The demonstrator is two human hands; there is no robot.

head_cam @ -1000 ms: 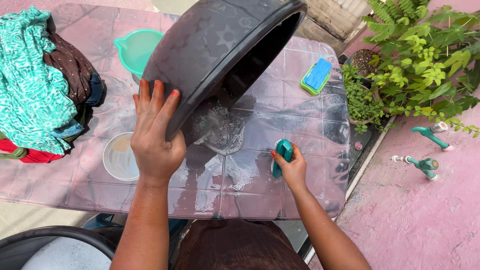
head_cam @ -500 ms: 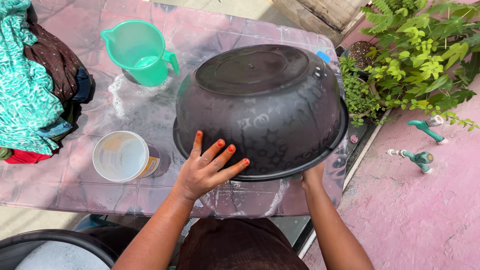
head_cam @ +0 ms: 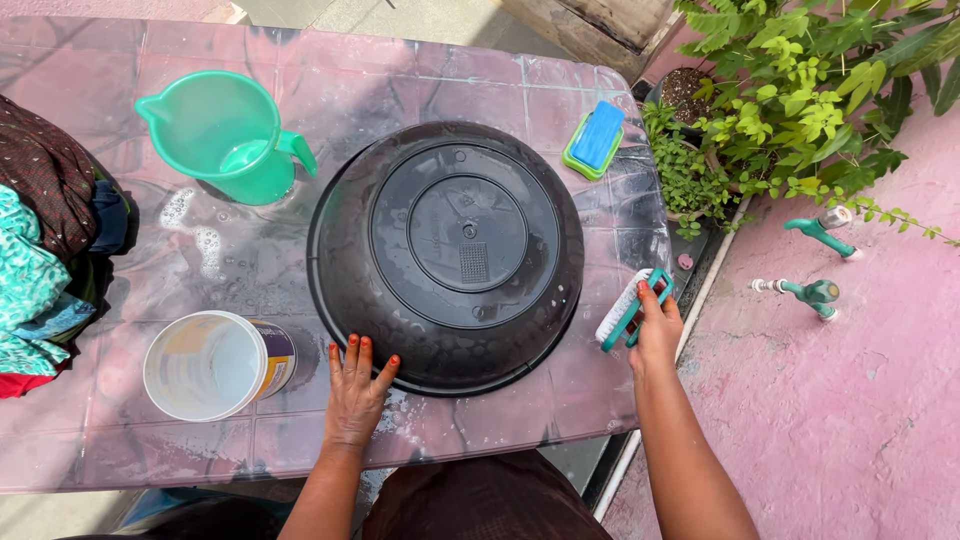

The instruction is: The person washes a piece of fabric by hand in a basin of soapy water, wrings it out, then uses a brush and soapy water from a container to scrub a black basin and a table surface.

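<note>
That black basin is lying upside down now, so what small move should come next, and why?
Probably bring the scrub brush in the right hand onto the black basin. Its soapy underside faces up, the left hand steadies its rim, and the brush hangs just beside it.

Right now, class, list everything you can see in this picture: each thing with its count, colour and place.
basin: one, black, upside down mid-table
jug: one, green, far left of basin
tub: one, white, open, near left of basin
soap dish: one, green with blue bar, far right corner
clothes: one pile, mixed colours, left edge
table: one, pinkish, wet
plants: several, green, right
taps: two, green, right floor
brush: one, teal, in right hand
left hand: on basin rim
right hand: gripping brush
</note>
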